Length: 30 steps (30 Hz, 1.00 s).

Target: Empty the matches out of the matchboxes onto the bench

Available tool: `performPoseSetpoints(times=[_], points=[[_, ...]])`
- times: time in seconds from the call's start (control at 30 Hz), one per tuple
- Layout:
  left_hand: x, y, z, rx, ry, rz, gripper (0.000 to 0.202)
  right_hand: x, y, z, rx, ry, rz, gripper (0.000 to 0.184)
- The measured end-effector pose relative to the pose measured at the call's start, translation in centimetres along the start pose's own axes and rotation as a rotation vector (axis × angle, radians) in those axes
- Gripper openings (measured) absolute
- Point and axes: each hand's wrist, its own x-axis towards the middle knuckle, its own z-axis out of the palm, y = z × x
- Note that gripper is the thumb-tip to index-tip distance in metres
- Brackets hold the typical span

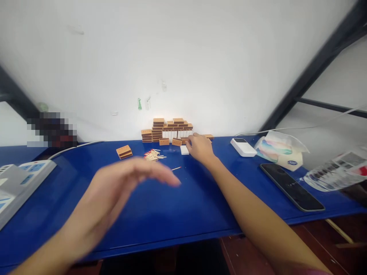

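My left hand is held above the front of the blue table, blurred, with its fingers stretched out and nothing in them. Further back, my right hand reaches to the row of matchboxes with its fingers curled down; what is under them is hidden. By its thumb lies a white matchbox tray. Brown matchboxes are stacked against the wall, with a row of white upright pieces among them. In front stand two matchboxes. A pile of red-tipped matches lies nearby, with a single match to the right.
A small stack of matchboxes sits left of the matches. On the right are a white device, a tissue pack, a phone and a plastic bottle. A grey-white panel is at left.
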Motion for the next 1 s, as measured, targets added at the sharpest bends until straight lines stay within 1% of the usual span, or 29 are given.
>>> performPoseSetpoints(times=[0.03,0.07,0.1,0.13,0.17,0.2,0.23,0.3,0.37,0.43,0.53,0.6,0.7,0.77,0.87,1.0], points=[[8.9,2.7,-1.2,0.043,0.005,-0.016,0.053,0.0,0.0,0.0,-0.002,-0.006,0.000,0.032],[17.0,5.1,-2.3,0.103,0.028,-0.040,0.051,0.0,0.0,-0.1,-0.004,-0.012,0.002,0.032],[23.5,7.0,-3.5,0.181,0.074,-0.075,0.047,0.0,0.1,-0.2,-0.005,-0.019,0.002,0.032],[28.2,8.0,-4.6,0.274,0.102,-0.098,0.045,0.0,0.1,-0.2,-0.005,-0.024,0.006,0.032],[31.1,8.3,-5.7,0.370,0.124,-0.106,0.043,0.0,0.1,-0.3,-0.003,-0.027,0.009,0.033],[32.3,7.8,-6.8,0.476,0.151,-0.106,0.043,0.0,0.1,-0.3,0.001,-0.030,0.011,0.033],[32.2,6.7,-7.8,0.573,0.180,-0.107,0.043,0.0,0.1,-0.3,0.006,-0.032,0.010,0.033],[30.2,3.8,-9.6,0.747,0.193,-0.099,0.047,0.0,0.0,-0.3,0.011,-0.035,0.007,0.034],[28.2,1.3,-10.9,0.865,0.124,-0.078,0.057,0.0,-0.1,-0.1,0.009,-0.037,-0.001,0.033],[27.5,0.0,-11.4,0.892,0.076,-0.122,0.066,0.0,-0.2,0.0,0.004,-0.040,-0.007,0.033],[28.0,-0.1,-11.1,0.853,0.010,-0.177,0.075,-0.1,-0.4,0.1,0.002,-0.040,-0.018,0.033],[28.4,0.2,-10.6,0.866,-0.019,-0.164,0.077,-0.2,-0.4,0.0,0.008,-0.023,-0.024,0.033],[28.4,0.1,-10.1,0.915,-0.045,-0.127,0.073,0.0,0.3,-0.3,0.012,0.023,-0.008,0.031],[28.3,-0.1,-10.1,0.931,-0.074,-0.130,0.070,0.2,1.3,-0.5,0.014,0.053,0.025,0.030],[28.3,-0.5,-10.4,0.946,-0.104,-0.169,0.070,0.8,3.6,-0.5,0.018,0.105,0.110,0.029],[28.5,-0.6,-10.6,0.961,-0.100,-0.185,0.073,1.3,6.2,-0.3,0.015,0.154,0.212,0.029]])
